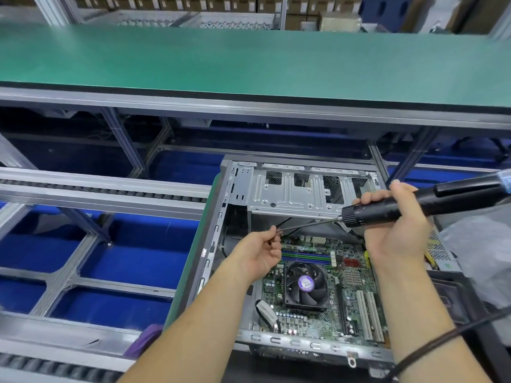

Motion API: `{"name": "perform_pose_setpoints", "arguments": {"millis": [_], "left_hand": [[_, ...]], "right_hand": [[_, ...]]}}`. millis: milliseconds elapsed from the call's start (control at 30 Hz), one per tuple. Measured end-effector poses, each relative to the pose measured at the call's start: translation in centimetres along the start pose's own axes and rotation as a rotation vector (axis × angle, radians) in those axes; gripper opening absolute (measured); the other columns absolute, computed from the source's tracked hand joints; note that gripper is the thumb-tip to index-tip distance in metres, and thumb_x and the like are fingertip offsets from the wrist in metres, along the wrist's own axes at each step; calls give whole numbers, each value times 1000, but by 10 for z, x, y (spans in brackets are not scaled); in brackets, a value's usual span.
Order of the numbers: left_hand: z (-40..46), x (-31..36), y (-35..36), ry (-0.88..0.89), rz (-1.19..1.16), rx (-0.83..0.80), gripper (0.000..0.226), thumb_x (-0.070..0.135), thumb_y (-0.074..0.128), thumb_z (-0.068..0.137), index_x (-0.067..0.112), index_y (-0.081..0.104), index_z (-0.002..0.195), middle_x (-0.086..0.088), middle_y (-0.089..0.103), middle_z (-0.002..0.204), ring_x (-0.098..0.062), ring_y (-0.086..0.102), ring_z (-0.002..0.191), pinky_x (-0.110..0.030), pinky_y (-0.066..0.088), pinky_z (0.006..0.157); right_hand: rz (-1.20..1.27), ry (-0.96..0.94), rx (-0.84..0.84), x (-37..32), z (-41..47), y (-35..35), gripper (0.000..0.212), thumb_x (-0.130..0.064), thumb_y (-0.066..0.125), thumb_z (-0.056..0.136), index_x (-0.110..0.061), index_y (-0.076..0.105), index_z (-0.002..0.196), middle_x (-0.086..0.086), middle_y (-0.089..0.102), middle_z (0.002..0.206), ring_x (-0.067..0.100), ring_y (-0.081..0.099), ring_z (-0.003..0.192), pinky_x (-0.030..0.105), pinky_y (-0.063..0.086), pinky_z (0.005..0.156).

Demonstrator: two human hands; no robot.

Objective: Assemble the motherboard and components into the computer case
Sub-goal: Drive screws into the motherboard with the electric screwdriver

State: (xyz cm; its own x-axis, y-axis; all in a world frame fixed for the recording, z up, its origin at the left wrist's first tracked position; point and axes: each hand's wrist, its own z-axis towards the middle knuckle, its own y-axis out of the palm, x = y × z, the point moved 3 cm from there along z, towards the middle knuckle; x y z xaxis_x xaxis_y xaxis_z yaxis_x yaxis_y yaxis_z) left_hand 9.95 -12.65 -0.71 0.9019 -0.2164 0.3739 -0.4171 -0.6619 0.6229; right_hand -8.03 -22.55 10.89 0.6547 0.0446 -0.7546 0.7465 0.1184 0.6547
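The right hand [398, 228] grips an electric screwdriver [414, 203], the left hand [260, 252] pinches its bit [307, 225], above the computer case [240, 189] holding the motherboard [345, 294].

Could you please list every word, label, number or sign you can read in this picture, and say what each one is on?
No text can be read.
Round purple sticker on the cooler fan: printing too small and blurred.
Motherboard: markings too small.
Electric screwdriver: no legible label.
Cardboard boxes at the back: labels blurred.
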Motion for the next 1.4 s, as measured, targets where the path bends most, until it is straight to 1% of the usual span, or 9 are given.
{"name": "perform_pose_setpoints", "arguments": {"millis": [100,233,500,833,1000,1100,1233,1300,1400], "left_hand": [[-1,0,0,1,-11,5,15,10,55,98,0,60,88,-5,50,67,-9,38,58,-17,34,43],[-2,0,1,0,-30,2,14,9,55,98,-2,61,91,-5,50,67,-9,40,57,-17,34,44],[-1,-1,2,4,-37,3,12,8,54,98,-1,60,92,-5,50,67,-9,40,56,-16,34,42],[-1,-1,3,1,-55,-12,13,10,56,98,1,60,90,-3,49,66,-8,39,57,-15,33,41],[-1,0,3,3,-66,-1,7,7,60,95,3,58,90,-4,48,69,-8,39,57,-15,33,41],[-1,0,2,-3,-67,5,6,7,60,95,3,58,91,-4,48,70,-9,39,56,-16,34,42],[-1,-3,1,-45,-91,6,7,7,57,97,2,58,92,-5,48,70,-10,39,56,-17,34,43],[0,-4,0,-67,-102,12,8,6,55,97,2,57,90,-6,47,69,-10,38,56,-18,33,44],[1,-5,-1,-92,-121,15,13,6,53,97,2,56,85,-5,45,67,-10,37,56,-19,32,46]], "right_hand": [[1,-9,7,2,0,1,17,-14,62,93,-20,55,80,5,52,69,24,55,66,42,52,77],[11,-10,3,1,0,2,16,-14,62,93,-21,55,81,4,52,69,23,55,65,39,52,77],[17,-18,12,1,1,1,18,-12,59,97,-20,53,82,4,52,69,23,55,65,39,53,74],[10,-44,4,3,3,0,15,-14,62,92,-21,55,82,4,53,69,23,55,66,38,53,74],[-9,-67,-49,4,1,2,13,-14,62,90,-22,59,80,5,53,69,25,54,67,40,52,74],[-42,-120,-85,3,-1,7,15,-12,62,90,-22,60,79,5,55,67,25,55,66,42,51,75],[-154,-238,-173,1,-9,21,13,-14,66,88,-24,63,80,4,65,67,28,64,68,47,52,82],[-225,-278,-231,1,-15,30,13,-16,70,85,-26,65,79,6,66,68,32,65,69,48,54,81],[-323,-357,-314,4,-23,44,17,-13,71,85,-29,66,80,2,66,65,31,63,64,46,54,77]]}}
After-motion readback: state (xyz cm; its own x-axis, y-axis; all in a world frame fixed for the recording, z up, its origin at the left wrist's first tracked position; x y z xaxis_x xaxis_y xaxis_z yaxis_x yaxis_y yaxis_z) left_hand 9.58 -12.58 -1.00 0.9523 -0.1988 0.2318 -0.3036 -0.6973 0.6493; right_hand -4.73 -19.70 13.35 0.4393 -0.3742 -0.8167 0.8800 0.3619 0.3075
